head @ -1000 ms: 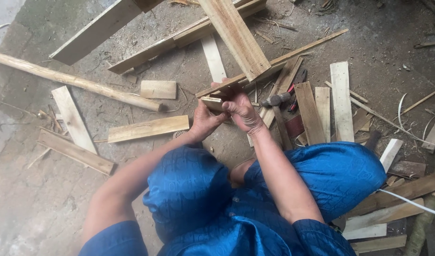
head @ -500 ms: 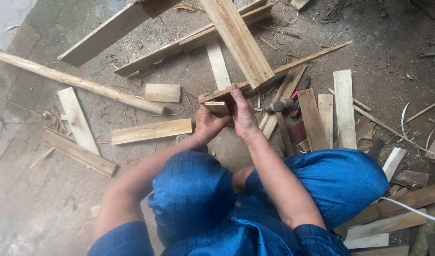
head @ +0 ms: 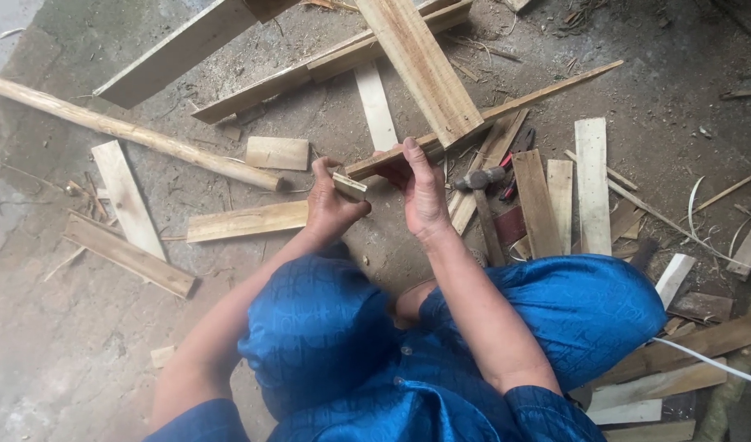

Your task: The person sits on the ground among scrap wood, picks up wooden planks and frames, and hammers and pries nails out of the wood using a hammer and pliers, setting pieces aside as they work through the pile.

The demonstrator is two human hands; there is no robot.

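My left hand (head: 330, 209) has its fingers closed around a small wood block (head: 349, 186); at its 3 o'clock, my right hand (head: 424, 196) lies flat-fingered against a long thin slat (head: 482, 115), gripping nothing.

Two hands at work: the left hand (head: 330, 205) and the right hand (head: 424, 192). One hammer (head: 479, 178) lies at three o'clock of them, one round pole (head: 130, 131) at ten o'clock, and well over a dozen wooden offcuts (head: 246, 221) lie scattered around.
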